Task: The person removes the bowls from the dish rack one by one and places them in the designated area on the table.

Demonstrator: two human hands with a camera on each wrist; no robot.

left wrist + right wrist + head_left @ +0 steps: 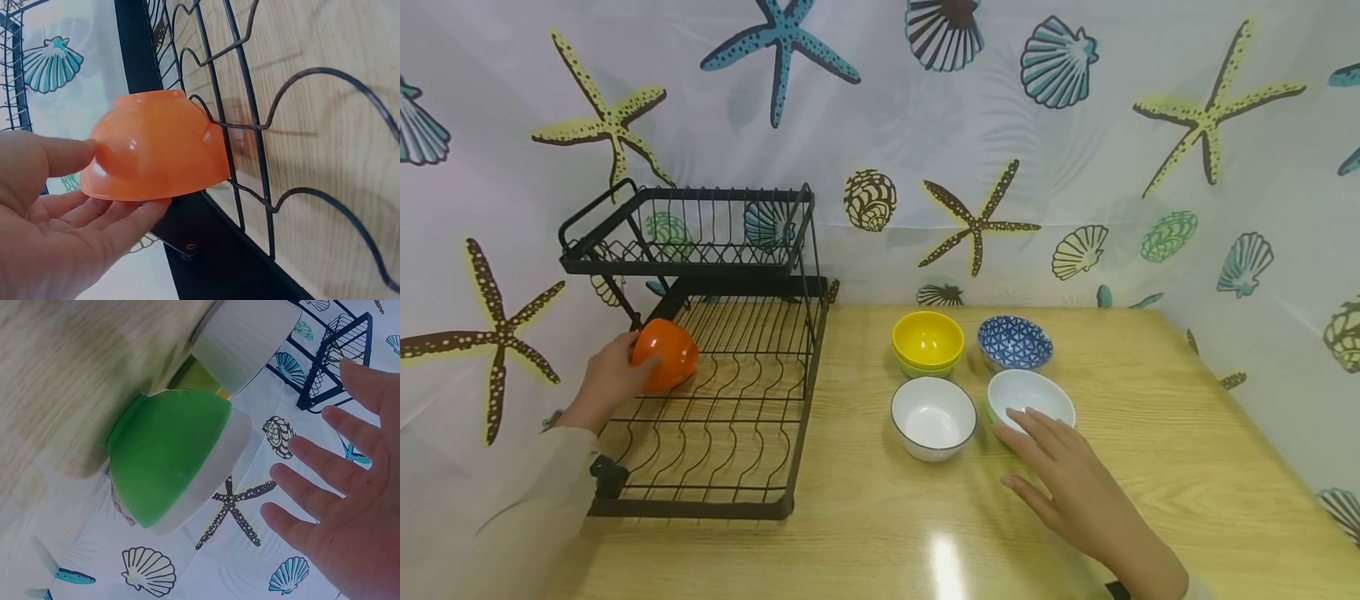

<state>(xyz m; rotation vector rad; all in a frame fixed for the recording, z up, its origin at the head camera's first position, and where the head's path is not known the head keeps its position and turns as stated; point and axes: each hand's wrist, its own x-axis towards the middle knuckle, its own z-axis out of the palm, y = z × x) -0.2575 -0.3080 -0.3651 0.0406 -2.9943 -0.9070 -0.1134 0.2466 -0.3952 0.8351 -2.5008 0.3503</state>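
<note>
My left hand (613, 375) grips an orange bowl (668, 354) at the lower tier of a black dish rack (801, 417). In the left wrist view the thumb lies on the outside of the orange bowl (153, 147), with the fingers at its rim. That bowl stands on its side against the rack wires (250, 125). My right hand (1067, 475), fingers spread and holding nothing, hovers by a bowl (1033, 396) that is white inside. The right wrist view shows green on that bowl's outside (169, 453), below a white band.
A white bowl with a dark rim (934, 417) stands mid-table. Behind it a yellow bowl (928, 337) sits on a light green one, beside a blue patterned bowl (1015, 342). The rack's upper tier (685, 268) overhangs its back part. A patterned cloth (880, 108) surrounds the table.
</note>
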